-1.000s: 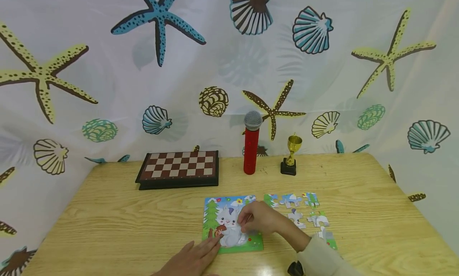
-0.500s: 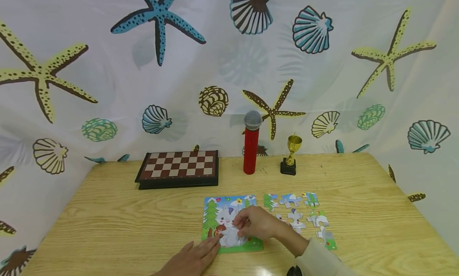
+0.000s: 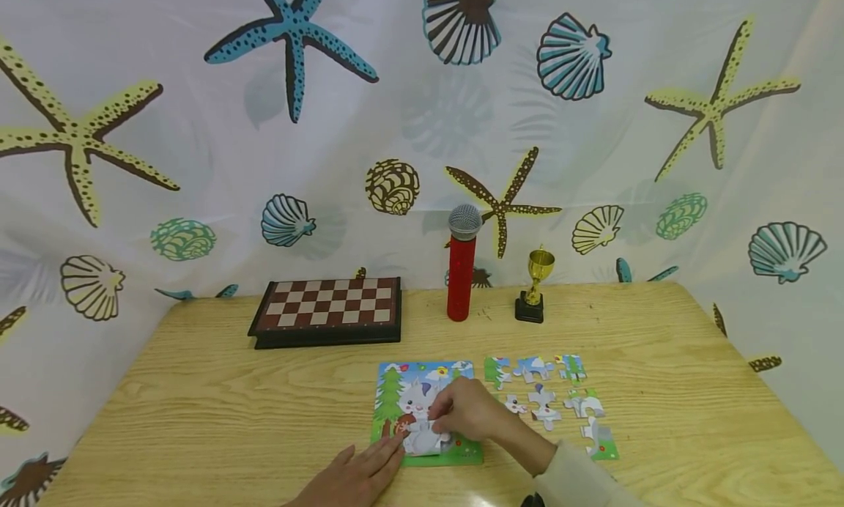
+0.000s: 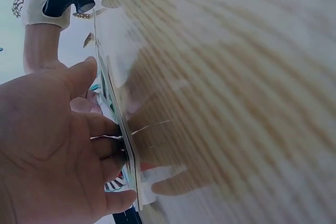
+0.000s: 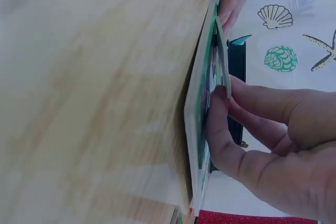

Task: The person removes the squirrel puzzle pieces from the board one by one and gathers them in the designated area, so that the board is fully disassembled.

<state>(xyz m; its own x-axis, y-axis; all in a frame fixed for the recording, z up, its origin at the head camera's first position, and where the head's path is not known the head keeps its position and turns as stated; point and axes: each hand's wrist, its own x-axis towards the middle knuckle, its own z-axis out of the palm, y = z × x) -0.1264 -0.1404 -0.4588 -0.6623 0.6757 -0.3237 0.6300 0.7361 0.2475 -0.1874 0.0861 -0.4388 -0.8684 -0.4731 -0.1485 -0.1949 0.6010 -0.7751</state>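
A squirrel jigsaw puzzle board (image 3: pixel 389 390) lies flat near the middle of the table. My right hand (image 3: pixel 469 413) is over its right half, pinching a grey puzzle piece (image 3: pixel 422 442) between thumb and fingers. In the right wrist view that puzzle piece (image 5: pixel 223 59) is tilted, one side lifted off the board while its other end stays low. My left hand (image 3: pixel 359 474) rests its extended fingertips on the board's lower left corner; the left wrist view shows its fingers (image 4: pixel 107 156) along the board's edge.
Several loose puzzle pieces (image 3: pixel 542 403) lie to the right of the board. Farther back stand a folded chessboard case (image 3: pixel 326 309), a red microphone (image 3: pixel 461 272) and a small gold trophy cup (image 3: pixel 539 272). A patterned cloth (image 3: pixel 356 126) hangs behind the table.
My right hand has shifted left and slightly toward me, and the grey puzzle piece has come up from the board at one edge. My left hand stays almost in place.
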